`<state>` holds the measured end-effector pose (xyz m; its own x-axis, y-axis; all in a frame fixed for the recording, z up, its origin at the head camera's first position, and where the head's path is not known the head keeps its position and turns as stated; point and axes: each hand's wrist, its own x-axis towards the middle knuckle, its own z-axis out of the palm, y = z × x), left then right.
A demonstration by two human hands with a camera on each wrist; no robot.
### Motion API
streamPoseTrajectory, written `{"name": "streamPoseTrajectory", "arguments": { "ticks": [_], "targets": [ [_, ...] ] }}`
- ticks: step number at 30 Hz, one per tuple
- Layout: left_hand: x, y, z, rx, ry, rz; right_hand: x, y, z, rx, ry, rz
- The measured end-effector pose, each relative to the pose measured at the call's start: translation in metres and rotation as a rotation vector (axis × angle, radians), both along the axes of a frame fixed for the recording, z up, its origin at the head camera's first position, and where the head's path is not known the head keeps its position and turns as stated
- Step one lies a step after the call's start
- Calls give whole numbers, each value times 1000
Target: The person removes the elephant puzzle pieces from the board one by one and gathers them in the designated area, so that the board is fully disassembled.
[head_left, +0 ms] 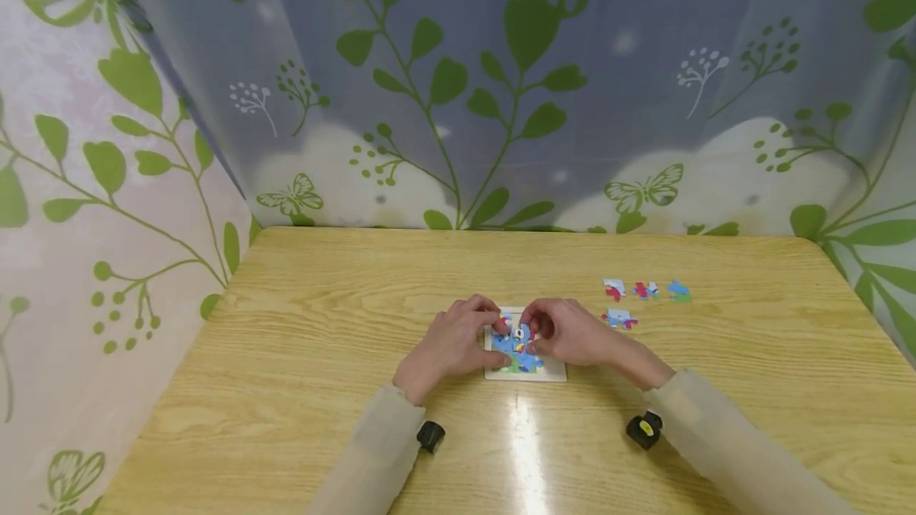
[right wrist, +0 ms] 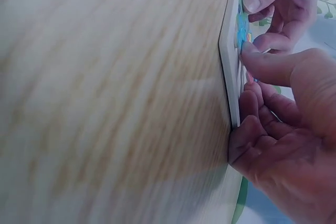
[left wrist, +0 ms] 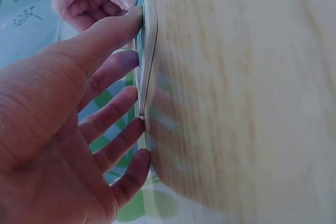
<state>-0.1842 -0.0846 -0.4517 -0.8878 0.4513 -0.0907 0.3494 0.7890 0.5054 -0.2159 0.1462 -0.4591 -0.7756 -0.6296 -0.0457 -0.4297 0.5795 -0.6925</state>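
A white-rimmed puzzle tray (head_left: pixel 551 377) holds blue, green and red jigsaw pieces (head_left: pixel 528 362). On its left side my left hand (head_left: pixel 454 344) rests with relaxed, spread fingers, its thumb on the pieces. The left wrist view shows this hand (left wrist: pixel 63 108) along the tray's edge (left wrist: pixel 150 35). From the right, my right hand (head_left: pixel 576 332) pinches a puzzle piece (head_left: pixel 525 332) over the tray between thumb and fingers. In the right wrist view the other fingers of this hand (right wrist: pixel 294 114) are curled by the tray's edge (right wrist: pixel 228 66); much of the piece is hidden.
Loose puzzle pieces lie right of the tray: a white and red one (head_left: pixel 613 288), a red and blue one (head_left: pixel 645 290), a blue and green one (head_left: pixel 678 291) and a lower one (head_left: pixel 619 319). A patterned curtain (head_left: pixel 458 86) hangs behind the wooden table (head_left: pixel 322 284).
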Motion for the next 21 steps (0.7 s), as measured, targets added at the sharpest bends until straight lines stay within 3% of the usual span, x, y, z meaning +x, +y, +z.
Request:
{"name": "streamPoseTrajectory", "arguments": {
  "ticks": [11,21],
  "targets": [
    [0,2,3,-11,-18,10,3,2,-2,-72,-8,-19],
    [2,4,5,-2,-21,15,6,3,-3,-123,-61,-92]
  ]
}}
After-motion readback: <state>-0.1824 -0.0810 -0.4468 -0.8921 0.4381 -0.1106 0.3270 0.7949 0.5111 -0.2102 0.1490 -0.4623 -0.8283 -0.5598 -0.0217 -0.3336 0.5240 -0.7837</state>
